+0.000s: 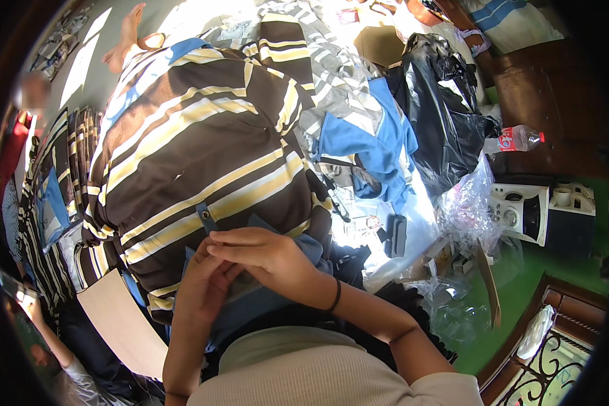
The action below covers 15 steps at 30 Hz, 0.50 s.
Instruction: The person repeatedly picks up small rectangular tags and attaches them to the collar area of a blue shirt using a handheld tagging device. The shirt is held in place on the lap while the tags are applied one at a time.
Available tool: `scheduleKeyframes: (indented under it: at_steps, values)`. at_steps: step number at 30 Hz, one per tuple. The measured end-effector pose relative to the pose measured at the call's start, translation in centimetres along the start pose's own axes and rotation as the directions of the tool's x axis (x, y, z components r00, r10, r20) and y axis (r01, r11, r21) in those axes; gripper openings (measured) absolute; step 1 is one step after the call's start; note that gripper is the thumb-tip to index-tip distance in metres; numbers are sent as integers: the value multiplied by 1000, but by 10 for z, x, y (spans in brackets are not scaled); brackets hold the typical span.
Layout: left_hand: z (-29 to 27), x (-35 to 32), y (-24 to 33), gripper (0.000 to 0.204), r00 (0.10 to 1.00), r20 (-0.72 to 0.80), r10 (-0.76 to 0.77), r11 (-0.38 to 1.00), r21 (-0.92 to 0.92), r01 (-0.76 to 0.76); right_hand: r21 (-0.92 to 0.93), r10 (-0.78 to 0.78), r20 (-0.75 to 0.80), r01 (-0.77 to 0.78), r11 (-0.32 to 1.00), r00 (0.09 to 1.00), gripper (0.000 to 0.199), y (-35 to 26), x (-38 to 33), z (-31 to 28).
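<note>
Dark brown fabric with yellow and white stripes [203, 159] is spread in a large, rumpled heap in front of me. A narrow blue fabric strap [207, 218] with a small round metal piece lies on its near side. My left hand [204, 281] and my right hand [267, 258] come together at the strap's lower end, fingertips pinched there. The palms are bent inward, and the right fingers partly cover the left ones. More blue cloth [243, 314] lies under my wrists, across my lap.
Grey patterned and blue cloth [369, 139] lies beyond to the right, beside a black plastic bag [440, 115]. Further right are clear plastic wrap [470, 206], a bottle [517, 139] and a speaker [517, 213]. A cardboard sheet [125, 325] stands at left, near another person's arm [51, 335].
</note>
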<state>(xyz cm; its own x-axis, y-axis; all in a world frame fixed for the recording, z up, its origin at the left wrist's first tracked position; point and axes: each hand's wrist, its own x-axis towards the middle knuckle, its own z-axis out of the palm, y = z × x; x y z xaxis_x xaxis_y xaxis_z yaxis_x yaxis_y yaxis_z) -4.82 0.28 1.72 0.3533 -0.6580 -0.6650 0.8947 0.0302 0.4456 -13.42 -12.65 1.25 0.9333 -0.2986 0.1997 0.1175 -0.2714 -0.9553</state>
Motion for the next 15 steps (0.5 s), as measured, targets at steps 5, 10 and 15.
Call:
scheduleKeyframes:
  at_steps: [5,10,15]
  values:
    - [10,-13,16,38,969,186,-161,967,-168,193,128,118,-55,-110,986,991,23,5,-3,-12]
    - [19,-13,15,49,959,232,-163,977,-96,189,297,444,-45,-412,861,895,15,16,-10,-36]
    - [-1,16,-2,44,995,87,-44,987,157,29,375,649,130,-643,668,749,17,14,-59,-148]
